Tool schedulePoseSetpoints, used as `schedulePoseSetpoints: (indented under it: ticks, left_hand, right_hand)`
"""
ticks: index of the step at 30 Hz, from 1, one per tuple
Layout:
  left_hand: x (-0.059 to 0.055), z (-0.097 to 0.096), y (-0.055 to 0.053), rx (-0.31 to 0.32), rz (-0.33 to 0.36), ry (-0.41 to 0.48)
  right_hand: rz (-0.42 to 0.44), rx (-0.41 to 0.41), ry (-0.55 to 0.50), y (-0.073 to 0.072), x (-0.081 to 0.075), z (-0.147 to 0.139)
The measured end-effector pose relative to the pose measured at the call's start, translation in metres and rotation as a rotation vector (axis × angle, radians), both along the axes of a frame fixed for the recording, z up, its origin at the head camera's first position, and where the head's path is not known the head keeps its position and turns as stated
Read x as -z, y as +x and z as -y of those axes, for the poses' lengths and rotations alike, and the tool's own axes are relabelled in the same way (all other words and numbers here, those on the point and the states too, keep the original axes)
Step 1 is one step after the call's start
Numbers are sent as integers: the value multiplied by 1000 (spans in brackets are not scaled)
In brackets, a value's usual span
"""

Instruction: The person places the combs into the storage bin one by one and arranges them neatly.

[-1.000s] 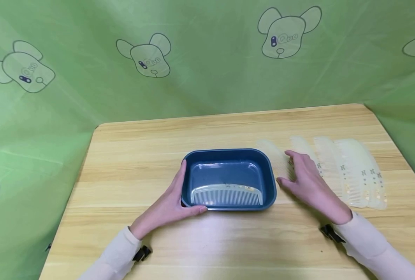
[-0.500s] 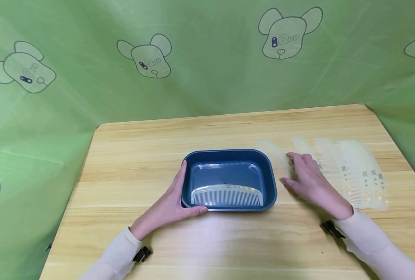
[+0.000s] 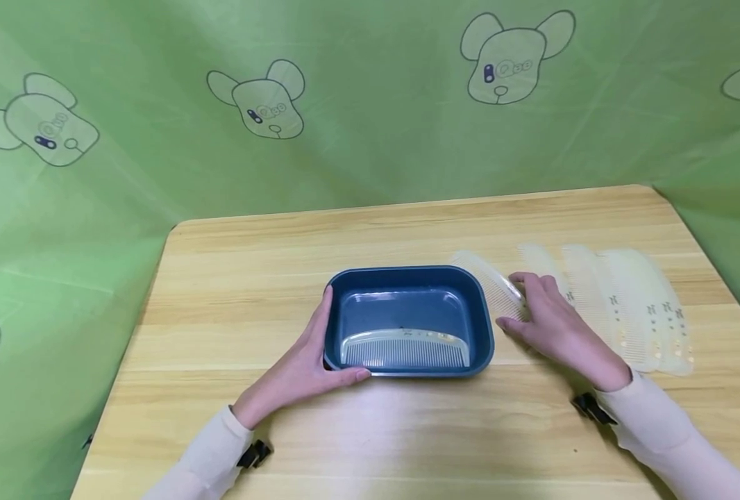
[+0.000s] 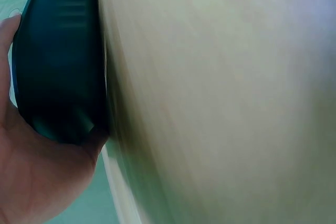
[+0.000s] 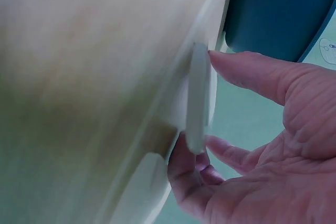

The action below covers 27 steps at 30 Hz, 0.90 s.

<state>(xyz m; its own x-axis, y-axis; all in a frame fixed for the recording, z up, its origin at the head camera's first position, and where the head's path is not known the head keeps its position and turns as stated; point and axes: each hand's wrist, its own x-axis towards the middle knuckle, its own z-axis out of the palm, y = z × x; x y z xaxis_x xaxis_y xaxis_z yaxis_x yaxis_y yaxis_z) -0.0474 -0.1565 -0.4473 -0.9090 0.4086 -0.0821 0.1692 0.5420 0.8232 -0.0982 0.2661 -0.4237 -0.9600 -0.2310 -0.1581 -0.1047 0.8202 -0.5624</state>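
A dark blue rectangular box (image 3: 409, 278) stands mid-table, with one pale translucent comb (image 3: 404, 351) lying along its near side. My left hand (image 3: 301, 375) grips the box's near left corner, its thumb along the front rim and its fingers against the left wall. Just right of the box, my right hand (image 3: 554, 326) pinches another comb (image 3: 491, 283) between thumb and fingers. The right wrist view shows that comb's edge (image 5: 197, 98) between the thumb and the fingertips. In the head view it is slightly tilted, its near end hidden by the hand.
Several more pale combs (image 3: 638, 305) lie side by side, partly overlapping, at the right of the wooden table (image 3: 251, 292). A green curtain (image 3: 376, 167) with printed bear heads hangs behind and beside the table.
The comb under my right hand has shifted a little left and tipped up, its back edge now catching light. My left hand and the box have stayed in place.
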Motion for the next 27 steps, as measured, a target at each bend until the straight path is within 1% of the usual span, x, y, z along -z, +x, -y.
schedulePoseSetpoints:
  ticks: [6,14,21,27]
  left_hand:
    - [0,1,0,1,7,-3]
    - [0,1,0,-2,7,6]
    - [2,0,0,-3,1,17]
    - [2,0,1,-7,4,12]
  right_hand:
    - [19,-23,-17,2,-2,1]
    - [-7,-58,-118,-2,-1,-3]
    - [-20,-37,-163,5,-1,-6]
    - [-82,-20,-179,8,-4,-8]
